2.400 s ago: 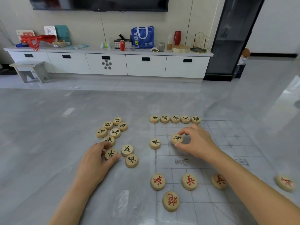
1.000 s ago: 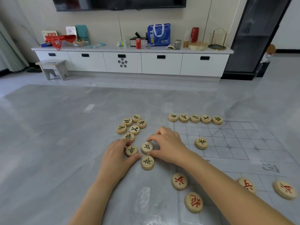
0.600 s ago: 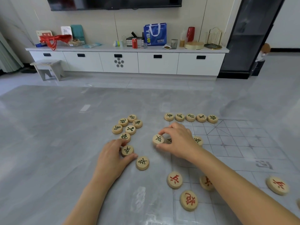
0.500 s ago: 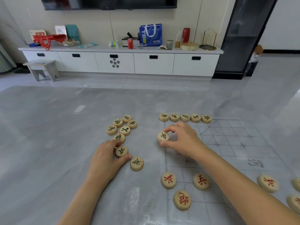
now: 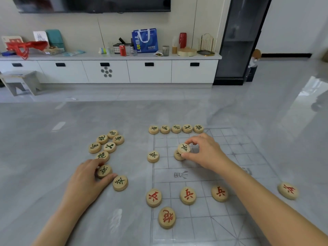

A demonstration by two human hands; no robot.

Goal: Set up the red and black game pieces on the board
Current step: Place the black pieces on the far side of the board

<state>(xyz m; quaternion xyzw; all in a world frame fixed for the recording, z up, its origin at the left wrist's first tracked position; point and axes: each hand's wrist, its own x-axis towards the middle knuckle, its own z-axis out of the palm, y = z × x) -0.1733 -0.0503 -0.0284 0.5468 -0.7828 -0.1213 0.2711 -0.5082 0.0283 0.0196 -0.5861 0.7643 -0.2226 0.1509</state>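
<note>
Right hand (image 5: 204, 153) pinches a black piece (image 5: 184, 148) between thumb and fingertips over the far half of the board (image 5: 221, 174), tilted above and partly covering a second piece (image 5: 178, 155) on the grid. A third piece (image 5: 153, 156) sits at the board's left edge, and a far row (image 5: 176, 129) of five black pieces lines its far edge. Left hand (image 5: 87, 180) grips a table piece (image 5: 104, 171) on the table (image 5: 44, 157) left of the board, a loose piece (image 5: 120, 183) just beside it and a cluster (image 5: 110, 147) of six beyond; five red pieces (image 5: 187, 195) lie on the near half, one nearest the viewer.
</note>
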